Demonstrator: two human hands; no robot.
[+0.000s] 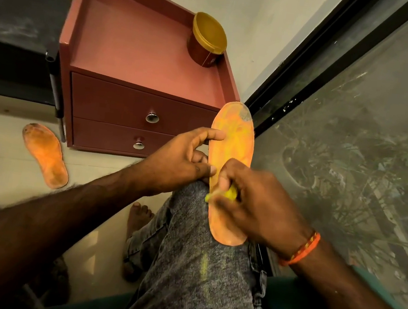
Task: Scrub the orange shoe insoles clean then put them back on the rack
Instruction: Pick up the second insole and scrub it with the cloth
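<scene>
The right hand [251, 199] is curled around a small yellow scrubber [230, 193] and presses it against the middle of an orange insole [235, 137]. This insole lies along the person's raised knee [187, 230]. The left hand [178, 161], just left of the right hand, pinches the insole's near edge between thumb and fingers to steady it.

Progress, as judged: scrubbing is under way. The insole section beyond the right hand shows a yellow smear and a grey patch at the toe, so it is not yet clean. A second insole [45, 157] lies on the floor [98, 239], well to the left of the left hand, with dark soiling at both ends; it appears unscrubbed. Neither insole is on a rack yet.

Beyond both hands stands a maroon drawer unit [131, 108] carrying a gold-lidded tub [207, 40]. A dark framed glass pane [357, 122] runs to the right of the right hand. The floor is pale tile.
</scene>
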